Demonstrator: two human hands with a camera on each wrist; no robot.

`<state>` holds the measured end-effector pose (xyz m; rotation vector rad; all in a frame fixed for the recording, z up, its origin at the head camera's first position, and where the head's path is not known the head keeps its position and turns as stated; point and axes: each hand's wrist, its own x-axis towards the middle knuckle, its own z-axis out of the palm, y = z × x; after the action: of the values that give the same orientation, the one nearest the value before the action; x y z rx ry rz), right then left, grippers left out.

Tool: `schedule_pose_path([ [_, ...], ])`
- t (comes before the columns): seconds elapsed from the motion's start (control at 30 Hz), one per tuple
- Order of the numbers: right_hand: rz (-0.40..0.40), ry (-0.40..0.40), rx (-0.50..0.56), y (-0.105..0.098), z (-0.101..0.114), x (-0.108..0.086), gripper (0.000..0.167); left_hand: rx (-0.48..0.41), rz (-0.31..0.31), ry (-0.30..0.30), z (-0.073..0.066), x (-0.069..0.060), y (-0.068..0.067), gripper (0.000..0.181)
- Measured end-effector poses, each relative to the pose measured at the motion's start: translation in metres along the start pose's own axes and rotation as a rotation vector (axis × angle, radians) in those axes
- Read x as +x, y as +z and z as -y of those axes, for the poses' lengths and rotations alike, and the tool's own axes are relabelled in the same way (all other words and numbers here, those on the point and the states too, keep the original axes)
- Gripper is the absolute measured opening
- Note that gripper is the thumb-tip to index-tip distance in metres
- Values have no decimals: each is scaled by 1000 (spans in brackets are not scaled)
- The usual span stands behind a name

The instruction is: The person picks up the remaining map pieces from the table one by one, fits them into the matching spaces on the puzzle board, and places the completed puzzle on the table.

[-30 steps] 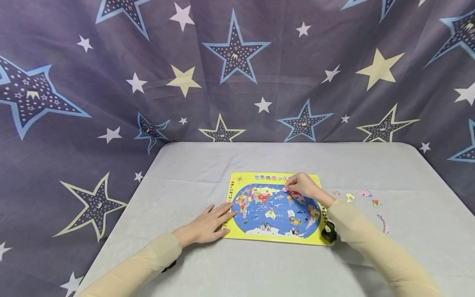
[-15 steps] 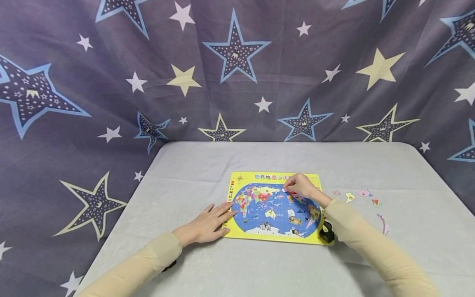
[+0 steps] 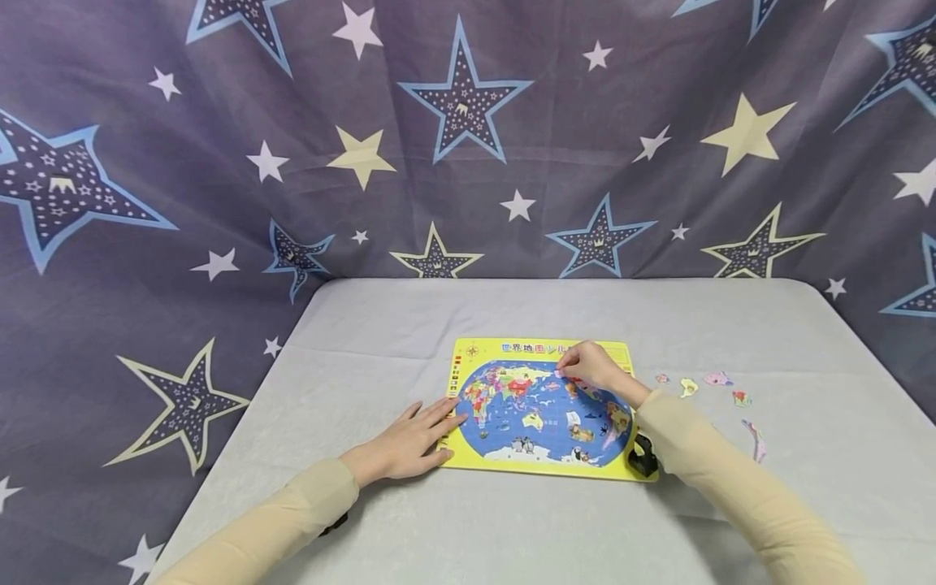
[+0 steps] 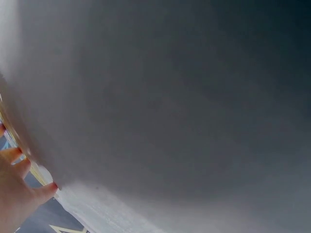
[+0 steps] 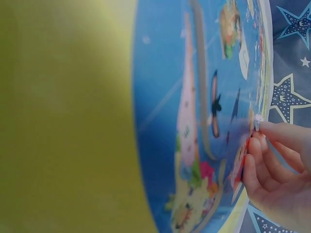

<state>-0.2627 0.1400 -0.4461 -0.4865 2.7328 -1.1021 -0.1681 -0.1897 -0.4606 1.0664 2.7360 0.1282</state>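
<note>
A world map puzzle board with a yellow border lies flat on the table. My right hand is over the top right part of the blue map. Between thumb and finger it pinches a small pale pink puzzle piece, mostly covered by the fingertips. The piece is at the map's surface; whether it sits in a recess I cannot tell. Fingers spread, my left hand rests across the board's left edge. Only part of the left hand shows in the left wrist view, its fingertips at the board's edge.
Right of the board lie several loose puzzle pieces: a small pink one, a yellow one, a pink-purple one, a red-green one and a long curved one. A star-patterned curtain hangs behind the grey-white table.
The right hand has shifted very slightly left at the top of the map, still pinching the small piece. The left hand stays in place on the board's edge.
</note>
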Motion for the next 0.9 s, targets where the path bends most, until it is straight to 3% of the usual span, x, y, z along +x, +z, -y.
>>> schedule_pose_path([
  [0.9,12,5,14,2,2,-3,9,-4,-5,-1,-2,0,-1,59],
])
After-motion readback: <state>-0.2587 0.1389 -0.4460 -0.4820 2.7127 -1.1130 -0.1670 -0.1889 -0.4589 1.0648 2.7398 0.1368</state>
